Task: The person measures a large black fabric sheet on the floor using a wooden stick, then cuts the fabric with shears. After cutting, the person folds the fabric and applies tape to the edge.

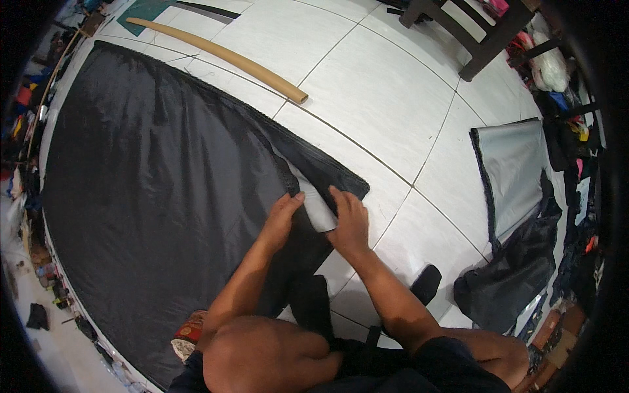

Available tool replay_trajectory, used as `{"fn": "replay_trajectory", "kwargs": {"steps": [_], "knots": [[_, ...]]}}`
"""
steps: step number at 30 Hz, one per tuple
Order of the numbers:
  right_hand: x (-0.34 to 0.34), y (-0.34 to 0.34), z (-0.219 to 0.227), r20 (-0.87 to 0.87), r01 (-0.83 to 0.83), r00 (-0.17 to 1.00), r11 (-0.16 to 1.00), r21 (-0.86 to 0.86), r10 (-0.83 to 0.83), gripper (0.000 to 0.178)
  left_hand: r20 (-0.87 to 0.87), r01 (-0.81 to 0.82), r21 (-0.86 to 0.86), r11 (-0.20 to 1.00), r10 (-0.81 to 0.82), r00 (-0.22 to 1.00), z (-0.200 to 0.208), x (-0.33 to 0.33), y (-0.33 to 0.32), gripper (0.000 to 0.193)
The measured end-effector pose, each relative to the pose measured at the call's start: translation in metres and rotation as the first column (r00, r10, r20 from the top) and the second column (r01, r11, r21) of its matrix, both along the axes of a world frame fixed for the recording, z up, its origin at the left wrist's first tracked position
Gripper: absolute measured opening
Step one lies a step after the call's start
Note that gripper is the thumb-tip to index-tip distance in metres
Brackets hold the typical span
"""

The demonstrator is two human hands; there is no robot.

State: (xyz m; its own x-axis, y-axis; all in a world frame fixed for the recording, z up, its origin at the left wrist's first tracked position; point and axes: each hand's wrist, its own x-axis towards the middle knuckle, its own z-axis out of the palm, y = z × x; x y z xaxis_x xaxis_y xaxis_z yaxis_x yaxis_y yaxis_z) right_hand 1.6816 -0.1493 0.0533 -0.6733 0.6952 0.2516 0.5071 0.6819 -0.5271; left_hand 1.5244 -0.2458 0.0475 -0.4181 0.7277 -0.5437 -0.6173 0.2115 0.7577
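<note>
A large sheet of black fabric [151, 170] lies spread over the tiled floor, layered, with its right end under my hands. My left hand [283, 219] pinches a turned-up edge of the upper layer between thumb and fingers. Just to its right, my right hand [348, 223] is closed on the fabric beside a fold, its fingertips partly hidden by the cloth. Between the two hands the silver-grey underside [316, 206] of the fabric shows. The black layer beneath reaches a corner just past my right hand.
A brown cardboard tube [229, 57] lies beyond the sheet. At the right sits a folded silver and black fabric piece [511, 177]. A dark wooden stool or chair [472, 39] stands at the far right. Mixed items line both sides. A red patterned object [189, 331] is by my knee.
</note>
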Motion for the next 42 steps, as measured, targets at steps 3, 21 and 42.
{"fn": "replay_trajectory", "kwargs": {"steps": [3,21,42], "knots": [[0.012,0.022,-0.025,-0.062,0.064,0.995,0.986,-0.152,-0.074,0.04,-0.196,-0.023,-0.025,0.999,0.017,0.98,0.009,0.004,0.0,0.041],[-0.092,-0.008,-0.008,-0.004,-0.485,0.874,0.874,0.028,0.486,0.054,-0.753,-0.206,-0.571,0.795,-0.607,-0.254,-0.067,-0.042,-0.029,0.076],[-0.051,0.071,-0.032,0.358,-0.416,0.849,0.909,-0.001,0.389,0.071,-0.816,-0.123,-0.568,0.814,-0.577,-0.045,-0.024,-0.03,-0.014,0.083]]}}
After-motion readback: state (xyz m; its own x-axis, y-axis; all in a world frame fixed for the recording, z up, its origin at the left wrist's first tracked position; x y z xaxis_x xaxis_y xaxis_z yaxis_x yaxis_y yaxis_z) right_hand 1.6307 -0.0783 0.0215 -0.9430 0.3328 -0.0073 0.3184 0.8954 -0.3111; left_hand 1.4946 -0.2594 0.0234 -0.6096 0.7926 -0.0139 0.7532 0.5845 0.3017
